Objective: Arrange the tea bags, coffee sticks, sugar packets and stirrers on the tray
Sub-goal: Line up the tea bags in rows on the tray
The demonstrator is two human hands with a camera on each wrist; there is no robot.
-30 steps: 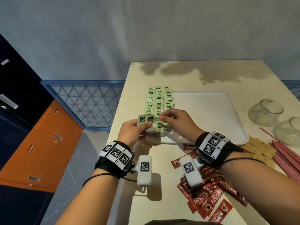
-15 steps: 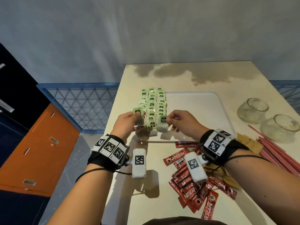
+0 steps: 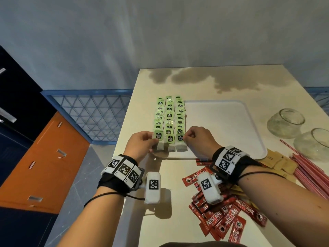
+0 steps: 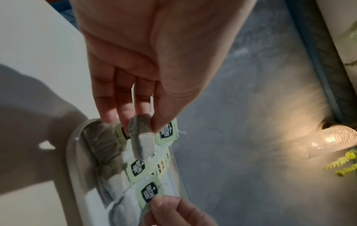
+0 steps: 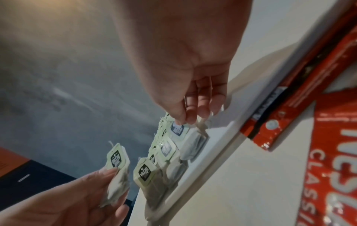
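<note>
Green-tagged tea bags (image 3: 169, 114) lie in three columns on the left part of the white tray (image 3: 231, 125). My left hand (image 3: 153, 139) pinches a tea bag (image 4: 142, 133) at the near end of the left column, held just above the tray's corner. My right hand (image 3: 186, 138) pinches the tag of the nearest tea bag (image 5: 193, 140) in the right column, which lies on the tray. Red coffee sticks (image 3: 222, 220) are heaped on the table under my right wrist. Brown sugar packets (image 3: 281, 163) and pink stirrers (image 3: 309, 172) lie right of the tray.
Two empty glass jars (image 3: 286, 122) (image 3: 315, 143) stand at the table's right side, beyond the stirrers. The table's left edge (image 3: 124, 139) runs just left of the tray, with floor and an orange cabinet (image 3: 53, 157) below. A dark stain marks the far table.
My left hand has brought its tea bag from in front of the rows to the near end of the left column. My right hand has shifted right to the right column's front bag.
</note>
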